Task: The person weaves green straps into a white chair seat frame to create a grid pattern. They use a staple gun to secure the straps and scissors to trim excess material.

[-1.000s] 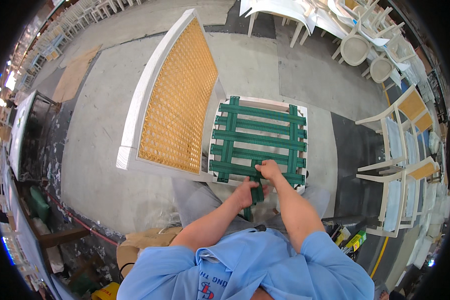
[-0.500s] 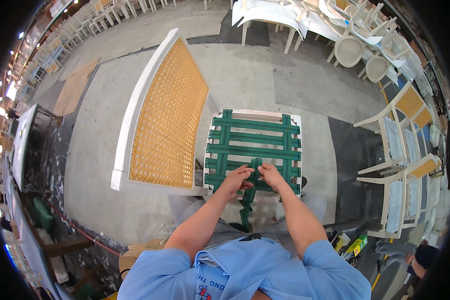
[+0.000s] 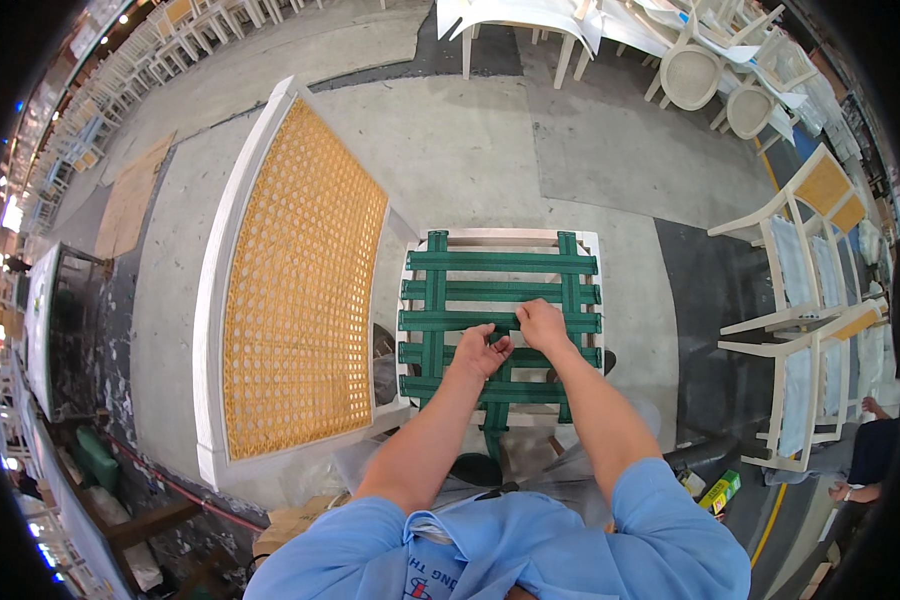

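Green webbing straps [image 3: 450, 262] cross the white chair's seat frame [image 3: 592, 240] in front of me, several running sideways and two lengthwise near its sides. A further lengthwise green webbing strap [image 3: 494, 415] comes over the near side of the seat at its middle, its lower part hanging toward my lap. My right hand [image 3: 542, 325] is closed, pinching this strap near the middle crosswise strap; its fingertips are partly hidden. Just left of it, my left hand [image 3: 482, 352] lies beside the strap with half-curled fingers, thumb apart from them. The chair's cane-webbed back [image 3: 300, 280] rises at left.
Chairs with cane backs [image 3: 800, 290] stand at right. More chairs and white sheets [image 3: 690, 75] are piled at the far right, and rows of chairs [image 3: 160, 45] line the far left. A green-yellow box [image 3: 720, 492] lies near right, close to another person's arm [image 3: 860, 492].
My right hand has moved up and away over the seat. My left hand has shifted slightly and loosened around the strap. Less strap hangs at the near side. The view has also shifted.
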A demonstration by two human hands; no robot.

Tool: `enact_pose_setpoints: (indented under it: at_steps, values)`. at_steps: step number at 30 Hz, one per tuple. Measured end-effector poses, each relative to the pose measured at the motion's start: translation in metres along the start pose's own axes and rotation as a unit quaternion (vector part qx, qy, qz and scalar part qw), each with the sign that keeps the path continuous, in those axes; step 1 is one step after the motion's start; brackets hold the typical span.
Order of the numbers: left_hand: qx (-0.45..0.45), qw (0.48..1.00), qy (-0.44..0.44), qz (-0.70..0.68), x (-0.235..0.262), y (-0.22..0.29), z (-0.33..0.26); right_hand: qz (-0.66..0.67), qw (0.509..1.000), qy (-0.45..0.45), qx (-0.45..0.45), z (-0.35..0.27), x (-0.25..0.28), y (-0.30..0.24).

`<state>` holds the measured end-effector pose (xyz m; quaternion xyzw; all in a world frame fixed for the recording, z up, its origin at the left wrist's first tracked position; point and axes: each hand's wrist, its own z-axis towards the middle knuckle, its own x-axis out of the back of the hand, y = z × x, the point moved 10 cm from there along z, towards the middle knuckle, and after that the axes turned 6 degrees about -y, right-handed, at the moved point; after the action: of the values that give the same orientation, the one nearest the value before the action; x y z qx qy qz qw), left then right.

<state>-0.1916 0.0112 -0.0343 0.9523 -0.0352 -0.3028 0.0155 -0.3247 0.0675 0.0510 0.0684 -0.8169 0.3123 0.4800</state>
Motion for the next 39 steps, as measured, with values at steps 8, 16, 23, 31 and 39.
enact_pose_setpoints:
  at_steps: [8,16,23,31,39]
  values:
    - [-0.052,0.998,-0.036,0.000,0.008,0.001,0.006,0.044,0.977,-0.161,-0.133,0.033,-0.042,0.015]
    - [-0.133,0.857,0.025,0.497,-0.030,0.020,-0.043,0.194,0.978,0.073,-0.010,0.013,0.001,0.035]
    - [-0.200,0.859,-0.138,0.451,-0.089,0.060,-0.022,0.291,0.956,0.029,0.020,0.030,0.036,0.009]
    - [-0.073,0.830,-0.014,0.553,-0.100,0.070,0.031,0.161,0.977,0.128,0.049,0.073,0.078,0.008]
    - [-0.034,0.961,-0.007,0.273,-0.069,0.083,0.074,0.016,0.991,-0.108,-0.080,0.135,0.016,0.017]
